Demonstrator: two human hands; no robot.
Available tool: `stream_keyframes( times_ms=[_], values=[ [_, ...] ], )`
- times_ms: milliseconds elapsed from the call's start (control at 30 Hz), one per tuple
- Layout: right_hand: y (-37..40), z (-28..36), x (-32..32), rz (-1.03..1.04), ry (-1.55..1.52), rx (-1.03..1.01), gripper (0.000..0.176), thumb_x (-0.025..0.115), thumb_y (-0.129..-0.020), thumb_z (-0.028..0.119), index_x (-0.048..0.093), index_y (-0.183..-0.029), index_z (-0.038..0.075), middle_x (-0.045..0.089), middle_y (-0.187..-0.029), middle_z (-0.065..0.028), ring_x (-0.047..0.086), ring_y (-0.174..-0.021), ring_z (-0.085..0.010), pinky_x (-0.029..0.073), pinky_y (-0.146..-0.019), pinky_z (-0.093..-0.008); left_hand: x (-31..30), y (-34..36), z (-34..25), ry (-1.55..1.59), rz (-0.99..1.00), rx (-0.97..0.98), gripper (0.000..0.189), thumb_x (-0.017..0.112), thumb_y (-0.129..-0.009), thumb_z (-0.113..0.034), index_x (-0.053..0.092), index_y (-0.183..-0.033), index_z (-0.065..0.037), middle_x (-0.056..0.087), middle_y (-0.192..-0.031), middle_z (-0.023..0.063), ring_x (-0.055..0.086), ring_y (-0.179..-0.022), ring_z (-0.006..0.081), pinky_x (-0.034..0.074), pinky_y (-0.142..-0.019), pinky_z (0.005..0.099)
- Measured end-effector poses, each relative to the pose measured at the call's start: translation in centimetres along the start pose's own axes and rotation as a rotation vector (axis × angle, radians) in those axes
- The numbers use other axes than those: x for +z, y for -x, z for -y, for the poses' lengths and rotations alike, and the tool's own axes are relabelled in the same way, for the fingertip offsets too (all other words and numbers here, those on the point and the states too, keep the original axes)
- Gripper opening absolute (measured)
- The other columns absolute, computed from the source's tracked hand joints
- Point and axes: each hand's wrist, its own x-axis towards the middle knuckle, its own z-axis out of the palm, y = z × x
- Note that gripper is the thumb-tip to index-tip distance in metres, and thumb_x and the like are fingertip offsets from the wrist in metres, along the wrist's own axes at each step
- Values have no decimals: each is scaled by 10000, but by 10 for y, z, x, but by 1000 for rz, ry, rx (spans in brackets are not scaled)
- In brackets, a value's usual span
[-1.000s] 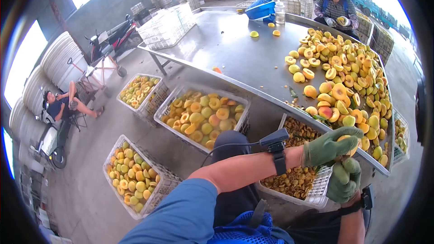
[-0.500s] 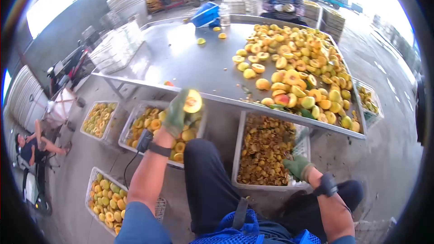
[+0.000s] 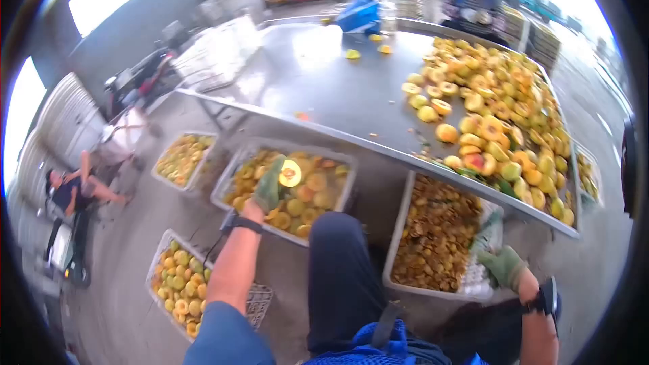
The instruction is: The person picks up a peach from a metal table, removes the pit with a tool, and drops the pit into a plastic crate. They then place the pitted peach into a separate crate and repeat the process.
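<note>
My left hand [image 3: 268,188], in a green glove, grips a halved yellow peach [image 3: 290,173] with its cut face up. It is over a white crate [image 3: 223,197] of peach halves in front of the table. My gloved right hand [image 3: 504,268] is at the right edge of another crate [image 3: 391,257], which holds brown, pit-like pieces [image 3: 433,236]. Its fingers look curled, and what they hold, if anything, is hidden. Many peach halves [image 3: 497,128] lie heaped on the right part of the metal table [image 3: 318,74].
A crate of peaches [image 3: 181,282] stands left of my legs, and a smaller one [image 3: 184,160] farther off. The table's front edge runs above the crates. A blue basket [image 3: 359,15] sits at its back. One person [image 3: 476,7] is across the table, another [image 3: 84,182] sits at far left.
My left hand has lowered with the peach half over the crate. My right hand has shifted from above the brown pieces to that crate's right edge. The view has turned left.
</note>
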Motion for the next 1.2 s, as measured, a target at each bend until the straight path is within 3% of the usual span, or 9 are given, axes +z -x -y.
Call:
stream_keyframes(
  times_ms=[167,233,367,567,733,833,900,1067,1200],
  values=[
    [-8,-6,-3,1,77,52,427,615,-952,426,674,-839,18,663,-664,-86,612,-505,-164,496,-485,-322,185,29,-63,-307,535,226,511,558,-1026,-521,649,-1259,-75,690,-902,17,629,-628,82,501,-499,208],
    [1,5,-5,-17,44,103,424,616,-952,429,673,-846,22,666,-668,-78,610,-503,-158,497,-488,-319,257,40,-81,-647,762,13,511,586,-1009,-463,641,-1274,-29,678,-955,40,655,-721,112,505,-511,236],
    [6,3,-4,-102,-104,4,396,619,-960,412,671,-884,27,661,-680,-60,600,-502,-145,494,-491,-311,314,29,-72,-707,749,-39,513,557,-1031,-493,604,-1294,-55,657,-911,37,665,-673,104,530,-514,221],
    [4,0,7,-138,-234,-246,357,689,-932,378,606,-909,31,647,-744,-77,627,-635,-185,506,-601,-329,302,28,-69,-549,875,-147,524,475,-1069,-487,577,-1326,-42,675,-948,58,685,-672,130,547,-517,235],
    [3,-44,11,-186,9,-205,391,694,-910,406,611,-943,26,673,-858,-181,661,-815,-322,513,-790,-420,218,15,-67,-618,732,40,507,519,-1050,-418,598,-1372,-35,676,-1150,82,644,-1007,170,562,-801,300],
    [14,-55,8,-162,50,-242,323,683,-929,356,596,-898,47,651,-808,-150,623,-760,-311,500,-739,-419,77,-60,-27,-1444,332,323,531,621,-950,-396,601,-1358,-58,664,-1282,191,634,-1199,365,509,-998,408],
    [29,-51,4,-234,45,-353,311,693,-928,293,543,-809,47,586,-678,-81,545,-623,-201,483,-631,-379,59,-80,-18,-1455,-50,221,563,589,-953,-462,611,-1353,-67,668,-1269,201,639,-1169,382,494,-1012,433],
    [31,-31,1,-335,-65,-469,260,664,-967,285,604,-975,31,656,-813,-149,634,-722,-256,500,-684,-400,248,-36,-73,-1060,133,507,419,602,-977,-373,692,-1131,7,725,-990,204,697,-936,311,529,-810,404],
    [14,-21,-2,-234,-427,-468,293,620,-1001,314,605,-1071,29,672,-826,-92,655,-712,-226,506,-671,-357,386,-39,-56,-1436,557,699,352,519,-993,-364,689,-1154,-100,710,-1183,139,672,-1035,358,540,-879,456]
  ],
)
